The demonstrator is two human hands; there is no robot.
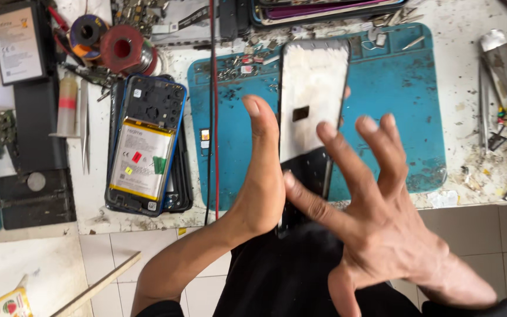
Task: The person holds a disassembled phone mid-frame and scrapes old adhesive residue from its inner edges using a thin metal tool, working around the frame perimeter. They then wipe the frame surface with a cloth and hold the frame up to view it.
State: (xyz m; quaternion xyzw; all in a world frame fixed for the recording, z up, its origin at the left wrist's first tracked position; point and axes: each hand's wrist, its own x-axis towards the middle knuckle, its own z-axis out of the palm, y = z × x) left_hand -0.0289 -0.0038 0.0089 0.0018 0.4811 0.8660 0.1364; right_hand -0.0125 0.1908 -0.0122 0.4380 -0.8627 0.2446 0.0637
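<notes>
**Phone screen panel held up between two hands over the repair mat**

Here, the phone screen panel point(312, 100) stands on its long edge's end, upright in front of the person, above the blue mat point(394, 105). The left hand point(260, 176) presses against the panel's left edge, thumb pointing up along it and the palm closing on its lower part, so this hand grips the panel. The right hand point(377, 229) is spread wide open just in front of the panel's lower right side, fingers splayed; its fingertips lie close to the glass, but whether they touch it I cannot tell.

The panel is a thin, flat rectangle with rounded corners and a dark rim. Its upper part looks pale, dull and patchy, with a small dark rectangular opening near the middle; the lower part is glossy black.

The mat is rubbery, scuffed and speckled with grime, with tiny screws and metal bits along its top edge. It lies on a stained, chipped white desk point(465, 176). To the left lies an opened phone point(146, 144) in a blue frame, its flat battery showing with small coloured stickers. Tweezers point(83, 126) lie beside it, and spools of wire point(121, 50) sit farther back. A red cable point(213, 105) runs straight across the desk.
</notes>
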